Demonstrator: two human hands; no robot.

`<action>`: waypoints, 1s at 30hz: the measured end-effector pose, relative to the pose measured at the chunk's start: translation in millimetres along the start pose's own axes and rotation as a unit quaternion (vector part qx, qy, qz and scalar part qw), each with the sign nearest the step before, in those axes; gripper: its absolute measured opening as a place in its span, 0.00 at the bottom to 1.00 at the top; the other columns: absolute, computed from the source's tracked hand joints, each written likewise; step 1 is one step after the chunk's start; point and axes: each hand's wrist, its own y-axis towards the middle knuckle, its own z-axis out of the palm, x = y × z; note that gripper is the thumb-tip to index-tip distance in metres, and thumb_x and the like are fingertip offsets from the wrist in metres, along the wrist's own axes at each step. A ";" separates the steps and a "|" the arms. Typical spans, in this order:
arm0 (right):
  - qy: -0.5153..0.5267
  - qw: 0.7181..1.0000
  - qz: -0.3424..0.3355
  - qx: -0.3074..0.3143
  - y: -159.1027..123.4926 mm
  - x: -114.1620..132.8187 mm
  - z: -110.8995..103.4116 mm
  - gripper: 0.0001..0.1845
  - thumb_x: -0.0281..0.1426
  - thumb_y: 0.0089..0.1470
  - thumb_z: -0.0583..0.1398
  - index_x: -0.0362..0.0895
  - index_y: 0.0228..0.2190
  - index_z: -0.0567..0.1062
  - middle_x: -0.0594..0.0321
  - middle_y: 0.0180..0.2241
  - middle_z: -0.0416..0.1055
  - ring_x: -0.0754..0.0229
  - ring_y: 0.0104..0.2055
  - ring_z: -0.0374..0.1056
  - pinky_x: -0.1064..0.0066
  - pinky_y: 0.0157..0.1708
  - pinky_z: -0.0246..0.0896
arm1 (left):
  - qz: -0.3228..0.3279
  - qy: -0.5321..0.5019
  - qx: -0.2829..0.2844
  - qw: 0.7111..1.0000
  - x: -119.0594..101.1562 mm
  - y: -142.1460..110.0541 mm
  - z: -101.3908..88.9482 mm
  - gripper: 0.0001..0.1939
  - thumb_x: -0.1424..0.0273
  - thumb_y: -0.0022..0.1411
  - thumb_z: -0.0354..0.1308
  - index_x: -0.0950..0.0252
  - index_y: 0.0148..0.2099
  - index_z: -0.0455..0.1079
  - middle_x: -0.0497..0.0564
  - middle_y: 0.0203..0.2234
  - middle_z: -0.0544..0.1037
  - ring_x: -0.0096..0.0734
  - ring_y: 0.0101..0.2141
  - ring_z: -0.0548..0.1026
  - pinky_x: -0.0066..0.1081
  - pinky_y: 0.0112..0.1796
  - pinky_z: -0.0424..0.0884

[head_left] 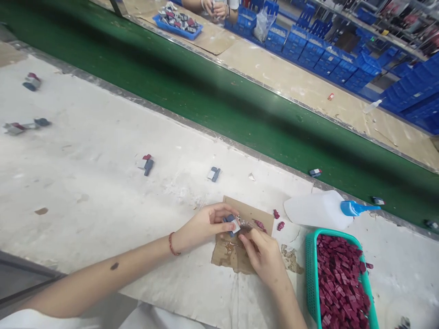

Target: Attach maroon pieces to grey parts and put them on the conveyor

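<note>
My left hand (209, 223) grips a small blue-grey and white plastic part (233, 225) between thumb and fingers, above a stained piece of cardboard (236, 263). Close by on the right, my right hand (263, 253) has its fingertips pinched together beside that part; what they hold, if anything, is too small to make out. Dark red plastic pieces (260, 225) lie on the cardboard, partly behind my right fingers. Two more red pieces (281, 225) rest just off its right edge.
A green basket (310, 274) full of red pieces stands at right, below a white squeeze bottle (315, 208) lying on its side. Similar parts (214, 173) are scattered on the white table. Beyond the green conveyor belt (206, 100), a co-worker's hands (216, 9) are near a blue tray (195, 33).
</note>
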 end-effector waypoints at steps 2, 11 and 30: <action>0.016 1.000 0.012 -0.005 0.2 0.2 0.6 0.19 0.35 0.68 0.48 0.47 0.24 0.64 0.66 0.21 0.66 0.63 0.21 0.63 0.73 0.22 0.56 | -0.011 -0.044 0.008 0.999 1.5 -1.4 0.1 0.20 0.62 0.49 0.71 0.65 0.41 0.70 0.50 0.34 0.76 0.31 0.33 0.74 0.28 0.30 0.70; 0.351 0.896 0.229 -0.145 -0.9 7.8 0.6 0.21 0.45 0.58 0.60 0.46 0.21 0.64 0.70 0.14 0.64 0.67 0.13 0.57 0.77 0.13 0.52 | -0.016 -0.063 0.022 0.998 13.7 -3.7 1.7 0.20 0.67 0.45 0.73 0.67 0.40 0.73 0.50 0.32 0.79 0.30 0.32 0.76 0.31 0.38 0.73; 0.419 0.862 0.244 -0.150 7.3 25.4 10.0 0.24 0.47 0.56 0.61 0.46 0.20 0.62 0.71 0.13 0.61 0.68 0.14 0.54 0.78 0.15 0.50 | 0.116 0.087 -0.054 0.988 27.1 -12.3 13.9 0.07 0.70 0.52 0.66 0.65 0.34 0.72 0.53 0.34 0.83 0.37 0.36 0.81 0.30 0.37 0.78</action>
